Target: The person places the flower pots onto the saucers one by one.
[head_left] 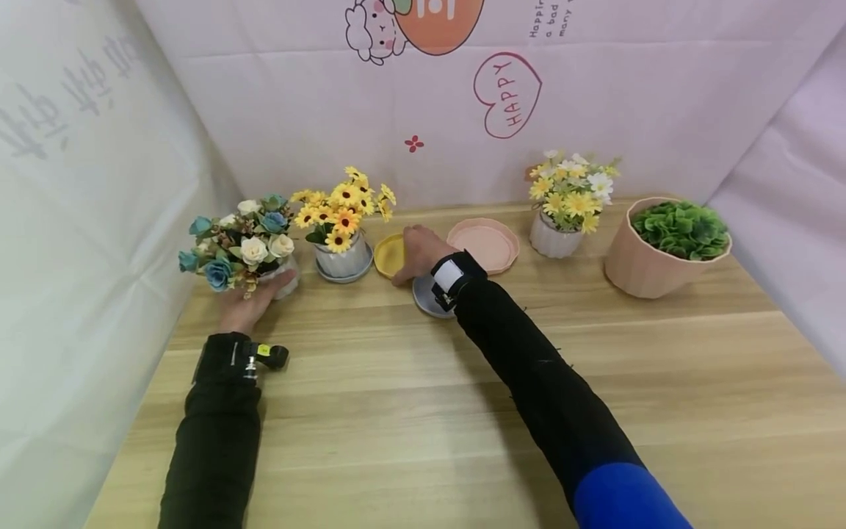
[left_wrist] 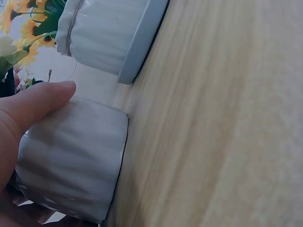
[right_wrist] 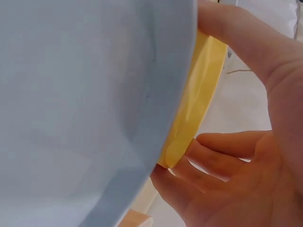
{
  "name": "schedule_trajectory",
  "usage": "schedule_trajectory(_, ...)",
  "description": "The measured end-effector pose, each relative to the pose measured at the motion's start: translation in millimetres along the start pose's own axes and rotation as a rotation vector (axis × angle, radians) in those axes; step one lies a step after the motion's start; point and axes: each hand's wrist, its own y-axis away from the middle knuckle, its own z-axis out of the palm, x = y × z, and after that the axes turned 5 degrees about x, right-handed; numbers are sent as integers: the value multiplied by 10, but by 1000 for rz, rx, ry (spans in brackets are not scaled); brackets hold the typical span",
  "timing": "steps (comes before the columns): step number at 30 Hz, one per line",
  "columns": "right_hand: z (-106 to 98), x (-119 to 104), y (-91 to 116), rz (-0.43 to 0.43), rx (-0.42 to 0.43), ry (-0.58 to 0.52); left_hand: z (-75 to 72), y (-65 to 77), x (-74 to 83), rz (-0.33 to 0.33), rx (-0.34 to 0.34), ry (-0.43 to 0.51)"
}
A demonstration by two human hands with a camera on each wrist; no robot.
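My left hand (head_left: pixel 247 301) grips a whitish pot (left_wrist: pixel 75 156) of blue and cream artificial roses (head_left: pixel 241 242). In the left wrist view the thumb lies along the pot's side, and the other fingers are partly hidden behind it. My right hand (head_left: pixel 423 253) holds a yellow saucer (head_left: pixel 388 256) by its rim, thumb on one side and fingers on the other in the right wrist view. A grey-blue saucer (right_wrist: pixel 85 94) fills the front of that view and hides part of the yellow one. In the head view this grey-blue saucer lies partly under my right wrist.
Between my hands, a pot of yellow sunflowers (head_left: pixel 341 257) stands on a grey-blue saucer. A pink saucer (head_left: pixel 485 245) lies right of my right hand. Farther right are a white pot of yellow-and-white daisies (head_left: pixel 555 239) and a large pink pot (head_left: pixel 644 264) with green leaves.
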Motion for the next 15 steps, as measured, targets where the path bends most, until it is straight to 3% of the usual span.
schedule_trajectory(6,-20,-31,92,-33,-36,32,-1,-16,14,12,2,-40)
schedule_trajectory(12,-31,-71,200,-63,-67,42,-3,-6,0,-37,0,-7)
schedule_trajectory(15,-32,-86,252,-75,-83,43,-1,-11,-11,-25,-4,2)
